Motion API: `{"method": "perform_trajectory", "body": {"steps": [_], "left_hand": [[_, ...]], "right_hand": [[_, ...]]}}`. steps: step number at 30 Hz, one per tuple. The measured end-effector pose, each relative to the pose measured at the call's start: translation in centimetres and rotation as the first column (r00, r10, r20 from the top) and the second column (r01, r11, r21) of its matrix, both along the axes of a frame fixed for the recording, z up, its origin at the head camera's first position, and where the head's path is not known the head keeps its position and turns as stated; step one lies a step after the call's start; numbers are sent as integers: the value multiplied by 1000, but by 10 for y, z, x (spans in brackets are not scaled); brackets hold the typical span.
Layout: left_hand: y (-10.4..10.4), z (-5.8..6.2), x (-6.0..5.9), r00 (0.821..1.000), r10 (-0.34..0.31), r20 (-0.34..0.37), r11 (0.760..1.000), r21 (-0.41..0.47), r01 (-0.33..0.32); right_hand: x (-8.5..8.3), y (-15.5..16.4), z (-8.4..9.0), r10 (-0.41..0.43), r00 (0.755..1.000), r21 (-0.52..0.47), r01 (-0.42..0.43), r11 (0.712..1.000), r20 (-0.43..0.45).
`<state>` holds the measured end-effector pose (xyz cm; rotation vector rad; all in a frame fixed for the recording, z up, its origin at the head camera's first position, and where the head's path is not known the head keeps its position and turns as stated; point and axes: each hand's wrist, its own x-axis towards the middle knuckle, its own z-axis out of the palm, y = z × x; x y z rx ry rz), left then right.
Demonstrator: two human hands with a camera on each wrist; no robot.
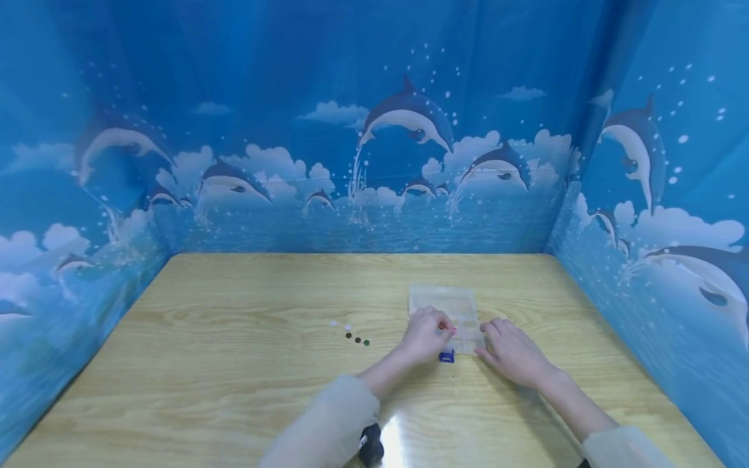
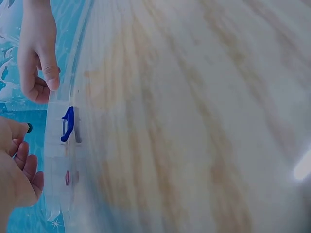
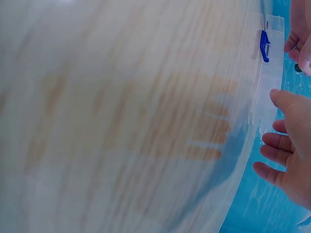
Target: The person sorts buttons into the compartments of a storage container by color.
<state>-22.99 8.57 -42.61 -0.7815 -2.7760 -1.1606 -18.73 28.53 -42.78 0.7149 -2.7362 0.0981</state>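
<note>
A clear plastic box (image 1: 466, 346) with a blue latch (image 1: 446, 356) lies with its clear lid (image 1: 445, 298) folded back. My left hand (image 1: 426, 335) is over the box's left part, thumb and finger pinching a small dark button (image 2: 29, 127). Through the box wall a small pink piece (image 2: 67, 177) shows in the left wrist view. At the box's right end is my right hand (image 1: 515, 354), thumb tip right at the wall and the other fingers loosely bent. It holds nothing.
Left of the box, several small round pieces lie in a loose row on the wooden table (image 1: 234, 377): white ones (image 1: 333, 323), dark ones (image 1: 358, 340) and a green one (image 1: 367, 342). A blue dolphin-print curtain (image 1: 263, 117) encloses the table's back and sides.
</note>
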Motion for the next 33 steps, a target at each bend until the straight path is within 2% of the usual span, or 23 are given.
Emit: {"method": "perform_trajectory", "body": {"steps": [8,18,24,33], "left_hand": [[8,-4,0,995,25,-91,998,-54,-30],[13,-3,1,989,62,-131,984,-155,-82],[15,-3,1,988,78,-131,980,-170,-100],[14,-2,0,992,82,-95,986,-140,-95]], "right_hand": [[0,0,0,-4,1000,-3,4,1000,3],[0,0,-1,18,999,-8,-18,1000,-27],[0,0,0,18,1000,-2,-18,1000,-25],[-1,1,-2,-8,1000,-5,8,1000,12]]}}
